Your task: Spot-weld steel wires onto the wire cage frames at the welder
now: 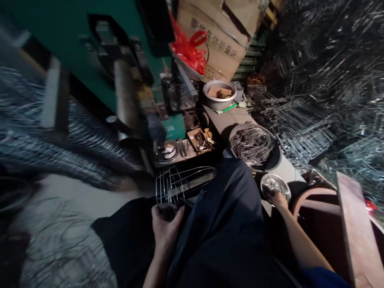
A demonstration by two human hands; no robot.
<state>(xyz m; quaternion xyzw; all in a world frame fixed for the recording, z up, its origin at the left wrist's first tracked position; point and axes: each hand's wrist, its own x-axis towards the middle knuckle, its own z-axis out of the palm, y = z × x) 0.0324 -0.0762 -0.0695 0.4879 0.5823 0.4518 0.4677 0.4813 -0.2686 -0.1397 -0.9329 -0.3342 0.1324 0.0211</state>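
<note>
My left hand (167, 220) is closed on the near end of a wire frame (170, 186) made of thin parallel rods, with a long loop reaching to the right. The frame is held above my lap, by my dark trousers. To the right, my right hand (278, 199) reaches into a round metal bowl (285, 187) that holds small shiny pieces. Its fingers are bent together at the bowl's near side, and their tips look dark. What they pinch, if anything, is hidden. Just beyond the bowl, a wide basin (277, 158) holds many bent wires (252, 144).
A green machine (120, 24) with a metal cylinder (127, 96) stands at the left. Ahead are a small parts box (198, 146), a bowl (219, 103) and a cardboard box (219, 36). Wire racks (309, 128) pile up at the right, beside a bucket (315, 196) and board (357, 232).
</note>
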